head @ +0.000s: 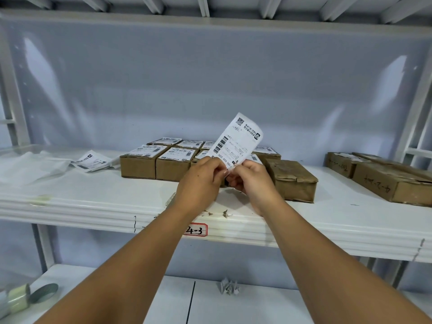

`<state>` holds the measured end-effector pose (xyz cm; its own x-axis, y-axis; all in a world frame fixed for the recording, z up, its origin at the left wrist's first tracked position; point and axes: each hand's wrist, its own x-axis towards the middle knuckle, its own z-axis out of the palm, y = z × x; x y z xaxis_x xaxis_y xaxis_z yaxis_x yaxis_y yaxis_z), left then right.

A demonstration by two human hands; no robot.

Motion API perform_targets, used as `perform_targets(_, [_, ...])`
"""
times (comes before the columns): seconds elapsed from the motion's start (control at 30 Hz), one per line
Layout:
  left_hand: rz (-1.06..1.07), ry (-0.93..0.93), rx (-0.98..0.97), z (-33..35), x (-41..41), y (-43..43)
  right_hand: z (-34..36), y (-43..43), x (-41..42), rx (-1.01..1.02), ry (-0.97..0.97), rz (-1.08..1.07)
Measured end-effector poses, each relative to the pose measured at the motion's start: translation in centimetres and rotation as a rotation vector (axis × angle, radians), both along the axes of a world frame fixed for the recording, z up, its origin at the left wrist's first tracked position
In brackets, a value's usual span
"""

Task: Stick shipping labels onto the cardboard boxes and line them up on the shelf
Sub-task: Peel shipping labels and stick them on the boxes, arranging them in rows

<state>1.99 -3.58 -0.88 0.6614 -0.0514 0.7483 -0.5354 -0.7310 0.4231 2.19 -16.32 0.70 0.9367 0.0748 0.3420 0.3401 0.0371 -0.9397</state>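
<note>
As hands (pixel 201 176) (pixel 252 180) pinch lbl (pixel 236 139), backing unclear.

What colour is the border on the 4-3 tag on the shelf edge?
Red, on a white tag, clearest in the head view.

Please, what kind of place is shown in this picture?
Probably a warehouse or parcel packing room: a white shelf with a handwritten location tag reading 4-3, rows of small labelled cardboard boxes, and a shipping label pinched by the left hand and right hand.
</note>
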Motion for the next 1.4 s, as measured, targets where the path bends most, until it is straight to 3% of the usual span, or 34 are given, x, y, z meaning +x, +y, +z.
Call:
perform_targets(0.27, [0.070,-0.024,0.130,-0.1,-0.3,-0.4,-0.2,0.0,0.2,-0.058,-0.014,0.010])
perform_targets(0.77, [0.081,0.080,0.050,0.2,-0.4,-0.4,-0.9,0.2,1.1,-0.137,-0.123,-0.020])
perform_targets(1.2, [0.227,0.095,0.263,0.3,-1.2,-0.9,-0.8,0.3,1.2,-0.187,-0.093,-0.075])
perform_targets(1.4, [0.197,0.081,0.199,0.2,-1.2,-0.5,-0.7,0.3,0.5,-0.184,-0.053,-0.026])
